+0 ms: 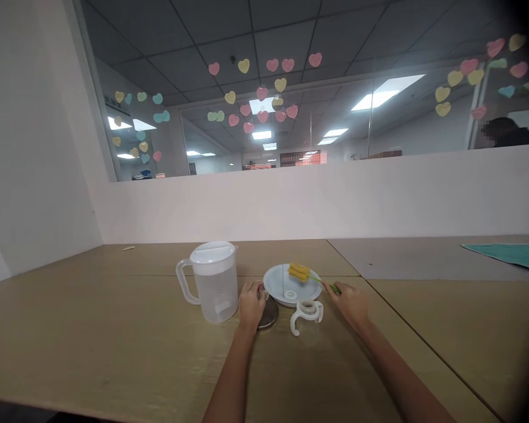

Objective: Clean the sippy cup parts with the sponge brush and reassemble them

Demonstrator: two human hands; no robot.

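My right hand (pixel 350 302) is closed round the green handle of a brush with a yellow sponge head (pixel 298 272). The sponge head is over a white round dish (pixel 275 280). My left hand (pixel 252 302) is closed at a round metal-rimmed item (pixel 270 314), perhaps a lid, low on the table and partly hidden by the hand. Between my hands, in front of the dish, lies a white plastic piece with curved arms and a ring (pixel 307 311). A small white ring (pixel 290 295) shows in the dish.
A clear plastic pitcher (pixel 218 294) with a white lid stands left of my left hand. A teal cloth (pixel 511 256) lies at the far right. Behind the table (pixel 114 335) is a white wall with a window. A person (pixel 509 133) shows through the glass.
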